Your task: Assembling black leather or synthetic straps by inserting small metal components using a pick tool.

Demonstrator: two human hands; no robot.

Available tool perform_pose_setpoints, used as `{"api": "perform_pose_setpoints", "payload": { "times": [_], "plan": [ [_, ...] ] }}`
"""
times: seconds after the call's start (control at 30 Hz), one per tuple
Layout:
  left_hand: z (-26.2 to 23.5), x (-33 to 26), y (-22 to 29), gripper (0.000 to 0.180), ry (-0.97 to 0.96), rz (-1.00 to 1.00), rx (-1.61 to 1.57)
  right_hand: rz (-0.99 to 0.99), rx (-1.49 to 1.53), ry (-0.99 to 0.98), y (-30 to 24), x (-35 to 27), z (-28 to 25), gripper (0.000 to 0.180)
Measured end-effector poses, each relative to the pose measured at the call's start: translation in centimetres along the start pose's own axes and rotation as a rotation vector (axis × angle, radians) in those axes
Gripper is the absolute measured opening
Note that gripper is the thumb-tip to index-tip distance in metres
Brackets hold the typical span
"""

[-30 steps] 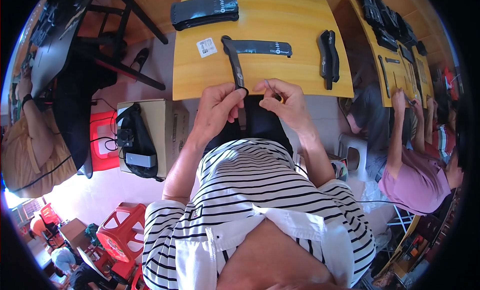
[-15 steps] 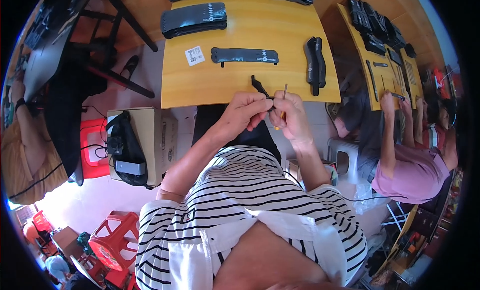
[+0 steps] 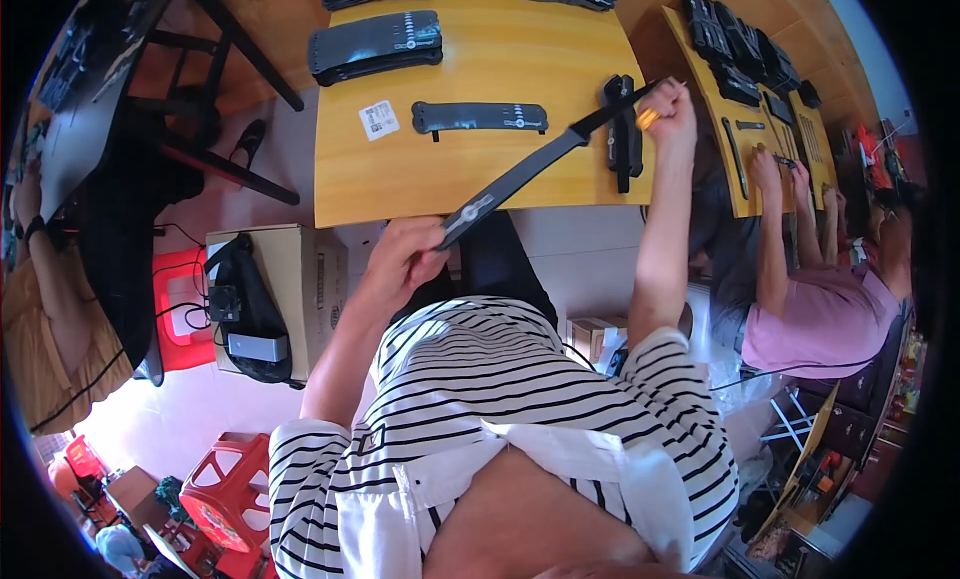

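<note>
A long black strap (image 3: pixel 520 177) with pale print runs slantwise between my two hands, over the table's front part. My left hand (image 3: pixel 408 257) pinches its lower end, just off the front edge of the table. At the upper right, my right hand (image 3: pixel 674 119) is closed on the other end. It also holds a thin tool by its yellow handle (image 3: pixel 648 117). Below the strap's far end lies a bundle of black straps (image 3: pixel 624 144). Another flat black strap (image 3: pixel 480 117) with small tabs rests mid-table, beside a white printed label (image 3: pixel 379 120).
On the yellow table (image 3: pixel 370 184), a stack of black straps (image 3: pixel 375 47) lies at the back left, with further bundles behind. A person in a pink shirt (image 3: pixel 825 314) works at another table on the right. Cardboard box (image 3: pixel 305 279) and red stool (image 3: pixel 215 489) stand left.
My hands have moved apart: the right went up and to the right, the left down and leftward. The strap, bunched between them before, is now pulled out straight.
</note>
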State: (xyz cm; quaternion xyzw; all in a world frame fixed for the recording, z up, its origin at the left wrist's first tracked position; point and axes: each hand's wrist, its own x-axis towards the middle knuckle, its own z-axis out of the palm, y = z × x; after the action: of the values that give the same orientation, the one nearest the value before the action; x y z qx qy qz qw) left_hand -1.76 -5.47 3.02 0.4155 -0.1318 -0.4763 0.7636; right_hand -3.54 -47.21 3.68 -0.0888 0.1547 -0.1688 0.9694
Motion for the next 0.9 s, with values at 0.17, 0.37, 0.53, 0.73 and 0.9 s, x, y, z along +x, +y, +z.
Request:
{"api": "perform_pose_setpoints", "payload": {
  "times": [0.17,0.37,0.53,0.73,0.9],
  "plan": [
    [-3.1,-5.4,1.3,0.033,0.166,0.122,-0.043,-0.195,0.036,-0.213,-7.2,3.4,2.7,0.022],
    [-5.6,-5.3,2.4,0.029,0.452,0.293,0.071,-0.319,-0.677,-0.270,-2.3,-0.7,7.7,0.025],
    [-9.0,-2.1,-0.5,0.030,0.648,0.124,0.277,-0.731,-1.646,-0.200,4.4,-4.0,8.0,0.021],
    [-9.2,-1.1,-1.9,0.051,0.697,-0.242,0.370,-1.016,-2.061,-0.131,6.6,-6.5,6.7,0.013],
    [-7.1,-2.4,-0.2,0.066,0.835,-0.337,0.683,-1.169,-2.181,-0.356,7.5,-8.2,6.0,0.018]
  ]
}}
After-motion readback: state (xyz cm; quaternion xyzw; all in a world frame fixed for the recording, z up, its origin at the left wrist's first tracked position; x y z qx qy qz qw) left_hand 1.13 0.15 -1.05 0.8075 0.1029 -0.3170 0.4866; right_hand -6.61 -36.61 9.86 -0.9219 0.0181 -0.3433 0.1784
